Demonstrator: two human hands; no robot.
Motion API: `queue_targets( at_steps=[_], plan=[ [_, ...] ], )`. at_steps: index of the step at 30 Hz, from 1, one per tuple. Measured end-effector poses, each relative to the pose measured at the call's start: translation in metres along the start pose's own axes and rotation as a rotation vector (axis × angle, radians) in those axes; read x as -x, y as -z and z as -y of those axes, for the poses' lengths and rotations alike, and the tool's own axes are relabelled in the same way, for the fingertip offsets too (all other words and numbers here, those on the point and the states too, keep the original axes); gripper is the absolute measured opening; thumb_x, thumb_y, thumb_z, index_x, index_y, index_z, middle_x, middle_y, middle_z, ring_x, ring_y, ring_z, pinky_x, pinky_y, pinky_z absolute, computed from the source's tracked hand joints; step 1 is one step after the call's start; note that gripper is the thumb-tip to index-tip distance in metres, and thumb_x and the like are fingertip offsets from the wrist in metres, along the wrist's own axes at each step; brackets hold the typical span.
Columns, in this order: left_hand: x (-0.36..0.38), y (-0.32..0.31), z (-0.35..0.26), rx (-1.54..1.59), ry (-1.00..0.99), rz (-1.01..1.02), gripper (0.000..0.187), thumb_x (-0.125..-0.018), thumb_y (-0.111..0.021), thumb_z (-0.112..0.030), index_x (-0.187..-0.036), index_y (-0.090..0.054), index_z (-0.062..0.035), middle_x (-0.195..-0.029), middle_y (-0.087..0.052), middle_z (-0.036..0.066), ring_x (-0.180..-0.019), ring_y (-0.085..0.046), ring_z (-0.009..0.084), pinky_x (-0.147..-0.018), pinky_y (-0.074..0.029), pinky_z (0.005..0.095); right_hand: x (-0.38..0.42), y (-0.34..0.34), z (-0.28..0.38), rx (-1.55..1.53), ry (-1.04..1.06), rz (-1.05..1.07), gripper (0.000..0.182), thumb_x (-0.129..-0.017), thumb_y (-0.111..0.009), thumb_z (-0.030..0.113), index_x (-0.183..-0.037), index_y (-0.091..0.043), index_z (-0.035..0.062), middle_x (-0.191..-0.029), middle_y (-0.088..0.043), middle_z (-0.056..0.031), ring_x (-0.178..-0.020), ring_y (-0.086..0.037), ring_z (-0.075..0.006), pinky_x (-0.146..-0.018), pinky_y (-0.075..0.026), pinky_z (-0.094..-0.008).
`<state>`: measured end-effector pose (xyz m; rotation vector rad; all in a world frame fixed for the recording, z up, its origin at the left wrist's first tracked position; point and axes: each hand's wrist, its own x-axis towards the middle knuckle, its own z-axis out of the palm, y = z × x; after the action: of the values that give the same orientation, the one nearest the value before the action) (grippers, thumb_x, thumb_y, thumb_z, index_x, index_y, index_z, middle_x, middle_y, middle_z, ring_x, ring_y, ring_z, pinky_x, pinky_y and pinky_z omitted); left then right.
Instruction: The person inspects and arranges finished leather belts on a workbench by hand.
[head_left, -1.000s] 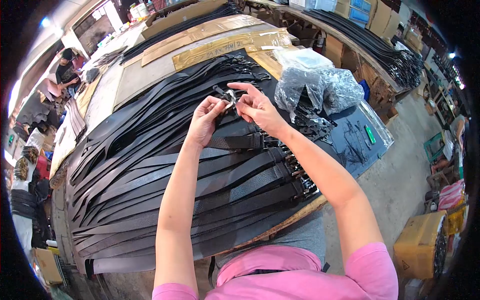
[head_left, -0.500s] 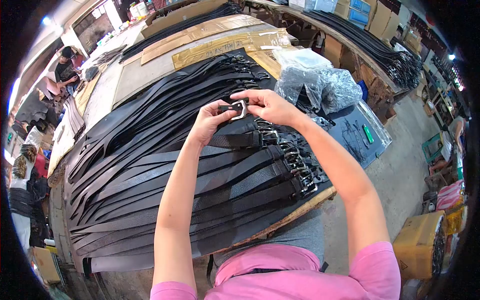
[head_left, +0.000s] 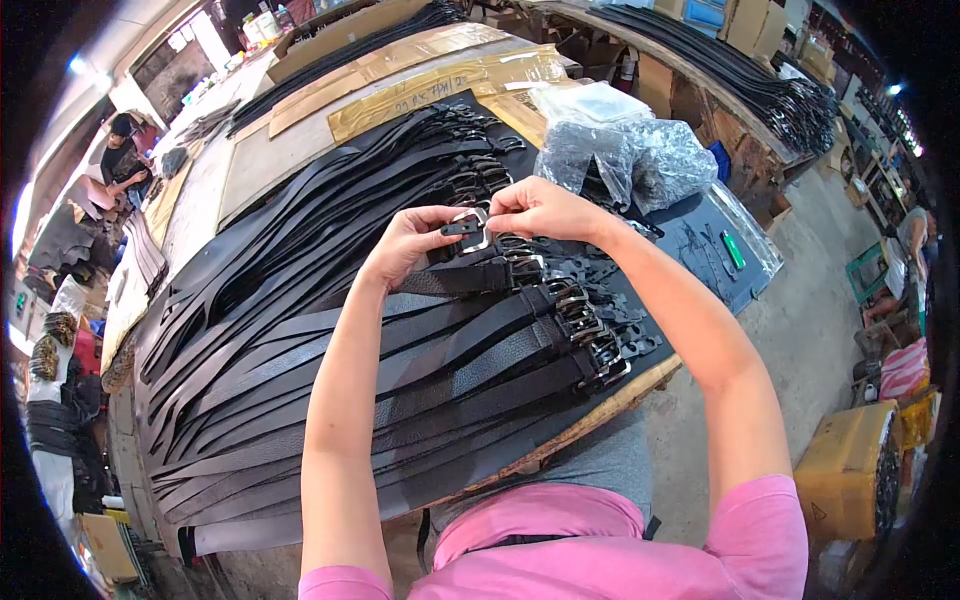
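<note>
Above the belts, my left hand (head_left: 408,243) pinches a short black strap end (head_left: 460,228) between thumb and fingers. A silver buckle (head_left: 483,229) sits at the right end of that strap. My right hand (head_left: 540,211) is closed at the buckle's right side, its fingertips on the frame. Long black belts (head_left: 420,340) lie in rows beneath my hands. Their metal buckles (head_left: 575,310) are bunched toward the right, with small black strap pieces beside them.
Clear plastic bags (head_left: 670,160) lie at the table's right, near a green-handled tool (head_left: 733,250). Cardboard (head_left: 400,105) covers the far side. Another person (head_left: 122,160) sits at the upper left. A carton (head_left: 840,470) stands on the floor at right.
The fingers of my right hand have drawn in, from extended over the buckle to curled at its right side. The view has shifted slightly.
</note>
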<state>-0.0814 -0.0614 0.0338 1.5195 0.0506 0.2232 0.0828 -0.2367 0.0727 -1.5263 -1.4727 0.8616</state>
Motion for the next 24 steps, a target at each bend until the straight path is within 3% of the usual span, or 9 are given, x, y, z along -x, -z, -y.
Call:
queue_targets(
  at_steps=[5,8,10,11,14,15,19,22,24],
  plan=[
    [-0.015,0.003,-0.01,-0.098,0.101,0.087,0.026,-0.076,-0.075,-0.011,-0.097,-0.067,0.0018,-0.089,-0.068,0.005,-0.082,-0.062,0.0105,-0.08,-0.048,0.0238,-0.006,0.001,-0.012,0.254,0.162,-0.104,0.02,-0.079,-0.066,0.021,-0.076,-0.065,0.001,-0.057,-0.055,-0.0016,-0.054,-0.049,-0.0086,-0.051,-0.037,-0.025],
    [-0.025,-0.008,-0.016,-0.135,0.14,0.147,0.021,-0.076,-0.076,-0.016,-0.088,-0.068,-0.0008,-0.075,-0.066,0.003,-0.068,-0.06,0.0083,-0.07,-0.047,0.0223,-0.005,0.003,-0.013,0.376,0.166,-0.1,0.027,-0.084,-0.062,0.026,-0.074,-0.065,0.0015,-0.056,-0.055,-0.0041,-0.055,-0.049,-0.0092,-0.051,-0.039,-0.0268],
    [-0.03,-0.012,-0.018,-0.122,0.151,0.152,0.02,-0.076,-0.076,-0.018,-0.085,-0.068,-0.0016,-0.07,-0.065,0.002,-0.064,-0.058,0.0078,-0.067,-0.046,0.0219,-0.002,0.009,-0.011,0.153,-0.007,-0.036,0.032,-0.088,-0.059,0.032,-0.075,-0.064,0.0032,-0.057,-0.054,-0.0019,-0.054,-0.046,-0.0066,-0.05,-0.035,-0.0242],
    [-0.032,-0.016,-0.019,-0.165,0.16,0.14,0.024,-0.077,-0.076,-0.027,-0.078,-0.067,-0.0044,-0.066,-0.062,0.001,-0.061,-0.056,0.0085,-0.064,-0.044,0.0223,0.0,0.012,-0.01,0.041,-0.092,-0.002,0.035,-0.09,-0.058,0.035,-0.075,-0.063,0.0041,-0.058,-0.054,-0.0008,-0.054,-0.044,-0.0053,-0.05,-0.034,-0.0229],
    [-0.035,-0.019,-0.02,-0.239,0.222,0.092,0.024,-0.076,-0.076,-0.027,-0.077,-0.067,-0.0044,-0.064,-0.061,0.001,-0.06,-0.055,0.0078,-0.062,-0.043,0.0223,0.013,0.019,0.022,-0.071,-0.233,0.08,0.04,-0.093,-0.051,0.04,-0.075,-0.062,0.0056,-0.058,-0.054,-0.0006,-0.054,-0.044,-0.0052,-0.05,-0.034,-0.0226],
    [-0.036,-0.023,-0.021,-0.251,0.228,0.069,0.024,-0.076,-0.076,-0.026,-0.074,-0.067,-0.0045,-0.063,-0.06,0.0,-0.06,-0.054,0.0073,-0.06,-0.041,0.0225,0.009,0.024,0.011,-0.066,-0.197,0.144,0.033,-0.092,-0.052,0.035,-0.086,-0.064,0.0046,-0.066,-0.058,-0.0003,-0.055,-0.049,-0.007,-0.048,-0.035,-0.0214],
    [-0.039,-0.029,-0.025,-0.295,0.256,0.067,0.023,-0.074,-0.078,-0.025,-0.076,-0.069,-0.004,-0.063,-0.061,0.0,-0.059,-0.054,0.0069,-0.058,-0.04,0.0223,0.004,0.027,-0.018,-0.136,-0.175,0.2,0.016,-0.09,-0.057,0.018,-0.09,-0.063,0.004,-0.066,-0.059,0.0006,-0.054,-0.046,-0.004,-0.048,-0.035,-0.0193],
    [-0.042,-0.031,-0.018,-0.294,0.263,0.033,0.023,-0.073,-0.078,-0.024,-0.079,-0.07,-0.0034,-0.066,-0.064,0.001,-0.061,-0.056,0.0073,-0.061,-0.042,0.0221,0.001,0.03,-0.035,-0.134,-0.192,0.199,0.013,-0.091,-0.055,0.014,-0.094,-0.059,0.0026,-0.069,-0.059,-0.0002,-0.054,-0.044,-0.0028,-0.05,-0.034,-0.0177],
    [-0.049,-0.016,0.0,-0.307,0.17,-0.017,0.025,-0.08,-0.072,-0.024,-0.089,-0.07,-0.0007,-0.082,-0.068,0.004,-0.072,-0.06,0.0088,-0.068,-0.046,0.0218,0.002,0.031,-0.043,-0.096,-0.216,0.121,0.011,-0.088,-0.055,0.008,-0.093,-0.062,0.0008,-0.065,-0.059,-0.0009,-0.05,-0.043,-0.0033,-0.047,-0.033,-0.0184]
  ],
)
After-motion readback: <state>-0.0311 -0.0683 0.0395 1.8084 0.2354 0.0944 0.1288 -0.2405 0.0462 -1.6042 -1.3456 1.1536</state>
